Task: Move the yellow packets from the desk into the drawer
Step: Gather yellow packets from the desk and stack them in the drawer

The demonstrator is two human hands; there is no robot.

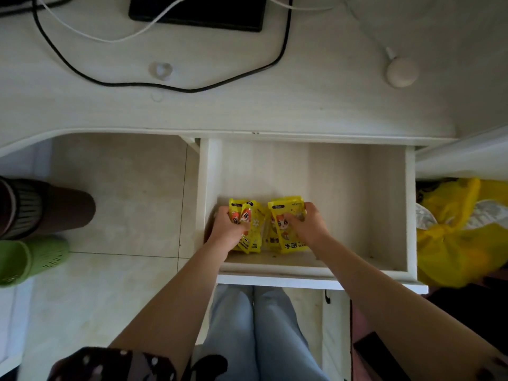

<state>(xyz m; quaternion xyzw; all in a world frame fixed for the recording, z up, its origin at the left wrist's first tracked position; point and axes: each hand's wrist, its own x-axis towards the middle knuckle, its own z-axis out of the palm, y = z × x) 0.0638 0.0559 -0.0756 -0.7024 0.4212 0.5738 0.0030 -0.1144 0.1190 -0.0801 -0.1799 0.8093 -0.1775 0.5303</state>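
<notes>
I see the yellow packets (264, 224) lying in two small bunches inside the open drawer (343, 188), at its front left corner. My left hand (229, 228) has its fingers curled around the left bunch, and my right hand (309, 224) grips the right bunch from above. Beyond the drawer's back edge, the desk (247, 105) carries a looping black cable (170, 86) and a round white charger puck (401, 72).
</notes>
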